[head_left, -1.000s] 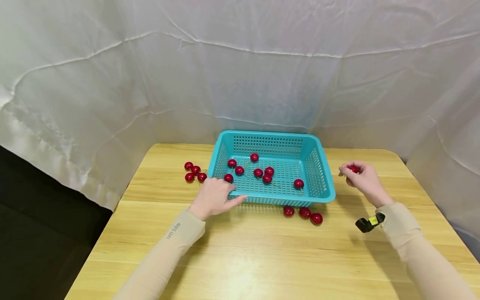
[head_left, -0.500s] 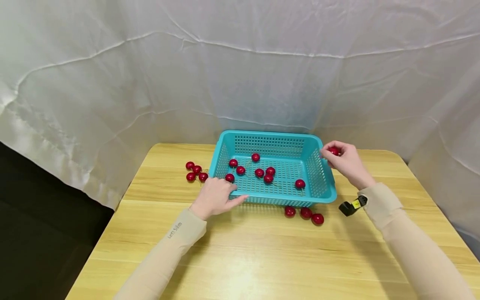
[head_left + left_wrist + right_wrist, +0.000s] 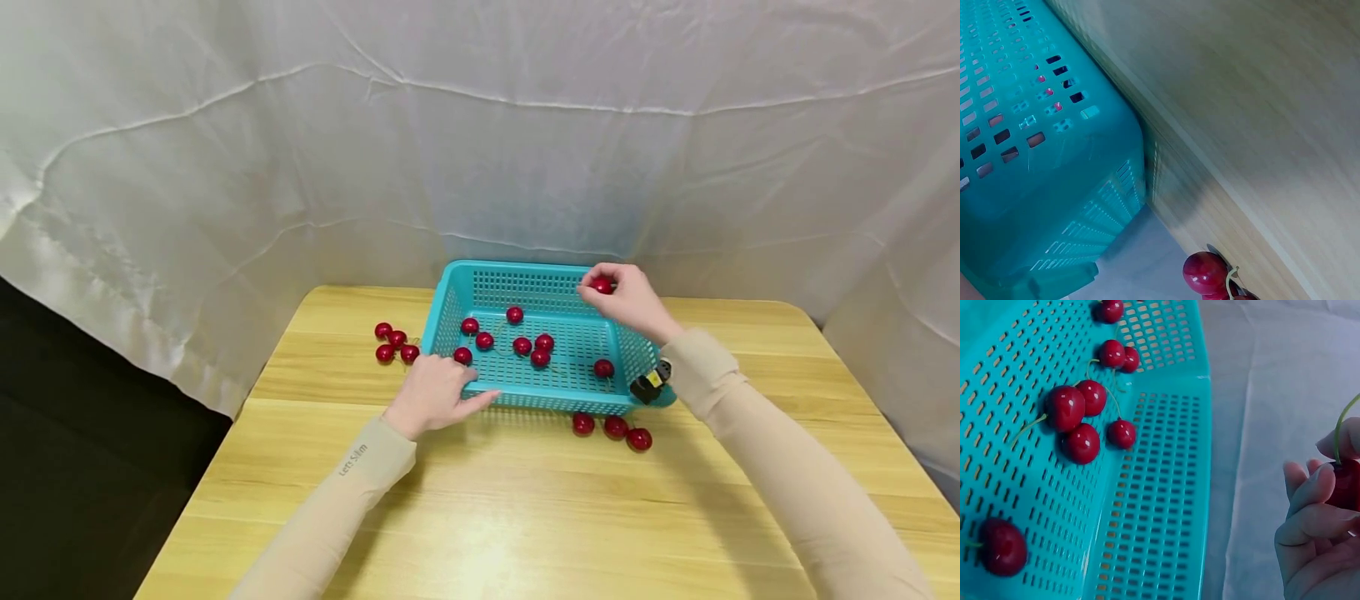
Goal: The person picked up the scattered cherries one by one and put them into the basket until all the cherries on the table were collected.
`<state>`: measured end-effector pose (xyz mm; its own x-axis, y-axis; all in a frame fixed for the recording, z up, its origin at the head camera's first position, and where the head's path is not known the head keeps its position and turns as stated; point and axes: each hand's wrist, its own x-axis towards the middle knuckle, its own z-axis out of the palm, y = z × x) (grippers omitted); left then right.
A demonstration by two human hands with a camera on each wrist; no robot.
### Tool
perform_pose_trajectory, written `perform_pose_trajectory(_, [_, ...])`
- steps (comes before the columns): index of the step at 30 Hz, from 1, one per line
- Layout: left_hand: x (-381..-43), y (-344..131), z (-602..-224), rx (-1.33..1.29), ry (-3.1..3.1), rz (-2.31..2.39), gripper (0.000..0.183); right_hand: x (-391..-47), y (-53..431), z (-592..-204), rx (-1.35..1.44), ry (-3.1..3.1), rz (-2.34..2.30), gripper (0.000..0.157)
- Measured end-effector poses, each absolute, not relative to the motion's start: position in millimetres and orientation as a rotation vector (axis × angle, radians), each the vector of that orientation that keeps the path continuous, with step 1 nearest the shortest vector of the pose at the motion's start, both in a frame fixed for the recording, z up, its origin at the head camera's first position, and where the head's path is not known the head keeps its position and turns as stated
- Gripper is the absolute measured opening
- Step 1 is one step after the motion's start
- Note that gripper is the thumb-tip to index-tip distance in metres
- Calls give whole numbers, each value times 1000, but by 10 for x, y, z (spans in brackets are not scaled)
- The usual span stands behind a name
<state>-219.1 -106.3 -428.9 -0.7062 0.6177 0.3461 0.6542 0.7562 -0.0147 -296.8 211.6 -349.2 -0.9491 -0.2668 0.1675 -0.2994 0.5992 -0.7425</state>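
My right hand (image 3: 630,300) pinches a red cherry (image 3: 602,285) above the back right part of a turquoise plastic basket (image 3: 525,398). Its green stem shows between the fingers in the right wrist view. My left hand (image 3: 431,393) grips the basket's near left corner, fingers bent over the rim and thumb stretched along the front side; in the left wrist view only a sliver of it shows. Several cherries with stems lie spread on the basket floor, among them a lone cherry (image 3: 1002,547) at the right end.
A small cluster of cherries (image 3: 397,338) lies on the wooden table (image 3: 525,508) left of the basket. Three more cherries (image 3: 616,427) sit right in front of its near side. A pale cloth (image 3: 480,167) hangs behind the table.
My right hand has moved left from the table right of the basket, over its right rim, with the cherry held. My left hand has stayed at the basket's corner.
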Motion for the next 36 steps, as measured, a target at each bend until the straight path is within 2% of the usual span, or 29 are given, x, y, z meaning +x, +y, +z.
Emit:
perform_pose_trajectory(9, [-2200,-1065,-4281,-985,-2618,-153,58,-3074,1652,-3518,848,-2890,1019,8])
perform_pose_trajectory(16, [-2199,-1070,-4273,-984,-2612,-143,58,-3067,1371,-3564,1066,-3014,733,19])
perform_pose_trajectory(28, [-2194,-1075,-4278,-976,-2623,-129,56,-3042,1150,-3592,1143,-3125,360,28])
perform_pose_trajectory(36, [-2187,-1078,-4270,-976,-2620,-125,56,-3028,1060,-3568,1167,-3159,289,32])
